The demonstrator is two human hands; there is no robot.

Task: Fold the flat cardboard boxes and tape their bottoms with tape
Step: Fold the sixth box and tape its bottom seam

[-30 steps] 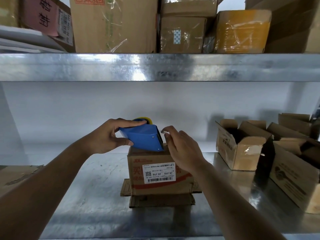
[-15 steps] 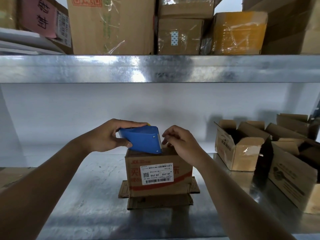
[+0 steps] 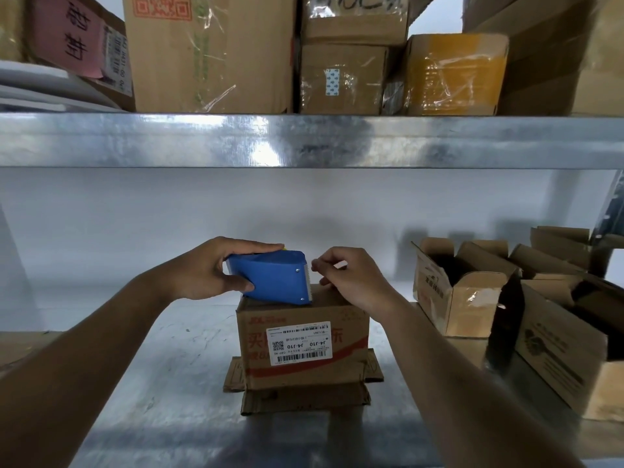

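A small cardboard box (image 3: 304, 346) with a white barcode label stands upside down on the metal shelf (image 3: 162, 383), its open flaps splayed flat beneath it. A blue tape dispenser (image 3: 273, 278) rests on the box's upturned bottom, toothed edge facing right. My left hand (image 3: 209, 268) grips the dispenser from the left, thumb underneath and fingers over the top. My right hand (image 3: 351, 278) is just right of the cutter with fingertips pinched together at the tape end; the tape itself is too clear to make out.
Several folded open boxes (image 3: 466, 292) stand at the right of the shelf. A flat piece of cardboard (image 3: 20, 349) lies at the far left. The upper shelf beam (image 3: 304, 140) carries taped parcels overhead. A white wall closes the back.
The dispenser has tipped from nose-down to nearly level on the box. My right hand has curled from lying flat beside it into a pinch at the cutter.
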